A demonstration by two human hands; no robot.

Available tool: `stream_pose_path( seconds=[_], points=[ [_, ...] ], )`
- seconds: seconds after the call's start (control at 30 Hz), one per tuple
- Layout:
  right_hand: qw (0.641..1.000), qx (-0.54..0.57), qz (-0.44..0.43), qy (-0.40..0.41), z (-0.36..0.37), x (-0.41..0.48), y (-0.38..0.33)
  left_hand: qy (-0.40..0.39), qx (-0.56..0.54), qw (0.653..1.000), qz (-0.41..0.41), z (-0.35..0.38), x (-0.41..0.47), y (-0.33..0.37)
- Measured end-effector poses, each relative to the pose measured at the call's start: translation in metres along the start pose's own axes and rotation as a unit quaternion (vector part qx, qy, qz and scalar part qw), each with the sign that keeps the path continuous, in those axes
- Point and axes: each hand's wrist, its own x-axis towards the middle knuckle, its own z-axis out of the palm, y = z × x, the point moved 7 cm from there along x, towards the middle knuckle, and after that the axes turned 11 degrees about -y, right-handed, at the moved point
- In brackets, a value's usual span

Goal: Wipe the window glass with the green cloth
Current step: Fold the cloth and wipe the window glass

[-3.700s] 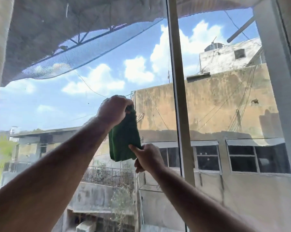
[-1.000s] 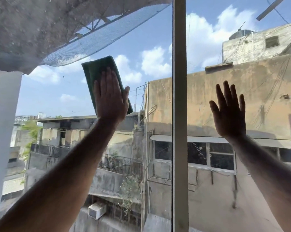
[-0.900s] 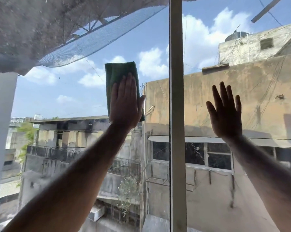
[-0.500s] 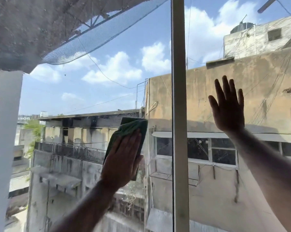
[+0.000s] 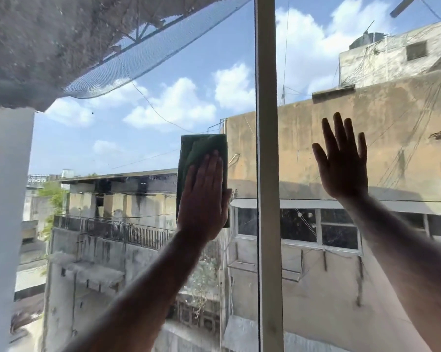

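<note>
A folded green cloth point(image 5: 201, 148) lies flat against the left pane of the window glass point(image 5: 143, 138), close to the central frame. My left hand point(image 5: 204, 199) presses flat on the cloth with fingers straight and together, covering its lower half. My right hand point(image 5: 341, 163) rests flat on the right pane point(image 5: 392, 123), fingers spread, holding nothing.
A pale vertical window frame bar point(image 5: 266, 174) divides the two panes. A white wall or frame point(image 5: 3, 199) borders the left pane. Outside are weathered buildings, a mesh awning at the top left and sky.
My left hand has slid the cloth from high on the left pane down and then back up to mid height beside the frame bar. My right hand has stayed flat on the right pane.
</note>
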Motion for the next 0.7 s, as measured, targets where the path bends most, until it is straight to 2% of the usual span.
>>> stream_pose_path(
  seconds=[0.1,0.17,0.27,0.37,0.5,0.6,0.7],
  points=[
    [1.000,-0.002,-0.001,0.001,-0.001,-0.002,-0.002,-0.041,-0.018,0.999,0.000,0.028,-0.087,0.014],
    [1.000,0.000,0.000,0.001,-0.002,-0.002,-0.002,-0.053,-0.013,0.998,0.025,0.035,-0.111,0.014],
    [1.000,-0.002,0.002,0.000,0.000,-0.004,-0.003,-0.036,0.002,0.998,0.047,0.019,-0.069,0.004],
    [1.000,0.000,-0.002,0.003,0.001,-0.003,-0.001,0.011,0.022,0.999,0.029,-0.014,0.025,-0.008],
    [1.000,0.001,-0.007,0.004,0.001,0.000,-0.001,0.014,0.036,0.999,0.008,-0.040,0.109,-0.014],
    [1.000,0.002,-0.005,0.004,-0.001,0.000,0.000,0.028,0.040,0.999,-0.008,-0.040,0.113,-0.013],
    [1.000,0.006,-0.004,0.001,-0.001,-0.002,-0.002,0.036,0.024,0.999,-0.011,-0.026,0.077,0.003]
  ],
)
